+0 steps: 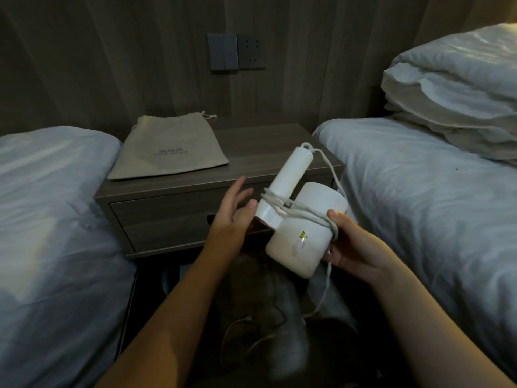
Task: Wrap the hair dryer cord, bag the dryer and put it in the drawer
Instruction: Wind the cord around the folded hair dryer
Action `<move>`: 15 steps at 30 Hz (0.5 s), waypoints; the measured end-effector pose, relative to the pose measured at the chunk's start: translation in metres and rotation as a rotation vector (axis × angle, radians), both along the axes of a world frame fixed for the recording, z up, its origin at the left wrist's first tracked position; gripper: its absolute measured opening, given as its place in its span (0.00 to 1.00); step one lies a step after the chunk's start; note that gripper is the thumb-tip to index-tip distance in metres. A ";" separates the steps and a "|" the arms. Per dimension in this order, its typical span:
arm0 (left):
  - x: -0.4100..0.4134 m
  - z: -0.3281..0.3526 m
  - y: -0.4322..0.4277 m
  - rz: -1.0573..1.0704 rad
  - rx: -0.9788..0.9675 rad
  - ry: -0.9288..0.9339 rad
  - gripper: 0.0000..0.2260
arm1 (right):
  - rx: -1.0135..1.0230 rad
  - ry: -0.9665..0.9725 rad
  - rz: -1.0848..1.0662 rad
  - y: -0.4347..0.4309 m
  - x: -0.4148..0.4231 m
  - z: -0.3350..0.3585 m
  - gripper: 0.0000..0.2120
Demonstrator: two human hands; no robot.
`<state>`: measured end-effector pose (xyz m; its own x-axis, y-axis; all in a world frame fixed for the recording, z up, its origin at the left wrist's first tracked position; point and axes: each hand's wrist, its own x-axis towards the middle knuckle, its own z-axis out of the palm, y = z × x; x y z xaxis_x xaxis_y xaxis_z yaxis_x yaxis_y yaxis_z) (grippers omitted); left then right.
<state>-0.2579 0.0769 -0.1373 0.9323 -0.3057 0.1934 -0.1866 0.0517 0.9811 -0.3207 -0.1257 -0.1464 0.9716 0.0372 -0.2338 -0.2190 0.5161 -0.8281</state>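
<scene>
fingers [237,190] of the left hand [230,219] are straight and spread, gripping nothing, just beside the hair dryer [296,242]. the right hand [355,247] curls round its barrel, thumb pinning the cord [279,204] (a few loops on, the rest trailing down). the bag [167,152] lies flat on the nightstand [265,152], reaching its left edge. the drawer [167,219] is closed, in the narrow gap between the left bed [56,205] and the right bed [419,191].

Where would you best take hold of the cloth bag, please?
Pinch the cloth bag at its gathered drawstring mouth, the far edge, coming from above; it lies flat on the nightstand, so only an edge lifts.
</scene>
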 end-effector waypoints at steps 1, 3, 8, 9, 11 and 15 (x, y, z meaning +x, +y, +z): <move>0.000 0.002 0.003 -0.041 -0.003 -0.021 0.17 | 0.007 0.000 0.018 0.000 0.000 -0.001 0.27; -0.001 0.003 0.006 -0.062 -0.035 -0.026 0.15 | 0.041 0.002 0.050 0.003 0.000 -0.003 0.30; -0.001 0.002 0.005 0.031 -0.040 0.034 0.12 | 0.070 0.029 0.034 0.009 -0.001 -0.004 0.17; -0.001 0.002 0.005 0.041 -0.034 0.038 0.11 | 0.076 0.034 0.031 0.009 -0.001 -0.004 0.17; 0.000 0.000 0.006 0.060 -0.019 0.039 0.09 | 0.081 0.040 0.027 0.010 -0.002 -0.004 0.16; 0.001 -0.003 0.005 0.085 -0.049 0.053 0.07 | 0.048 0.028 0.049 0.010 0.000 -0.003 0.19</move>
